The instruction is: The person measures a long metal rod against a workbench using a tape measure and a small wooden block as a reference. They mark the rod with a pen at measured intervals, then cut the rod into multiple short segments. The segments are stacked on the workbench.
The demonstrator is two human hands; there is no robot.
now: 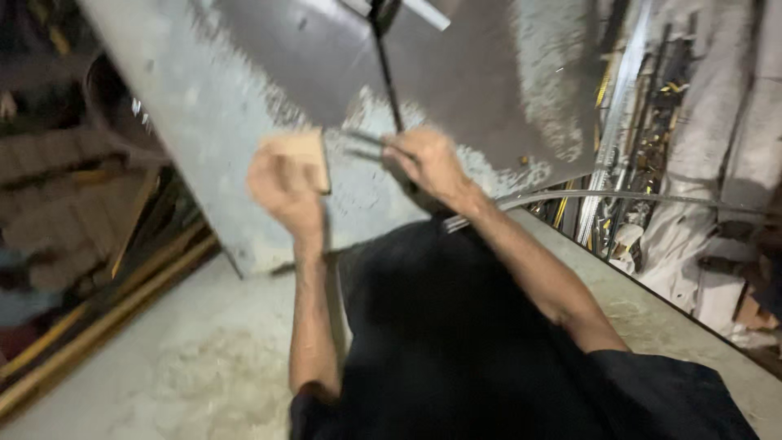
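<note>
Gripping wood block (303, 155) w/ left hand (281, 189) — right hand (425, 163) pinching thin blade (386, 73).

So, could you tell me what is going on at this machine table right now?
A person in a dark shirt stands at a grey metal table dusted with sawdust, where a thin dark blade runs vertically, apparently a band saw. The left hand holds a small wooden block at the table. The right hand is at the foot of the blade, its fingers around thin dark rods. The picture is blurred, so the exact grip is hard to tell.
</note>
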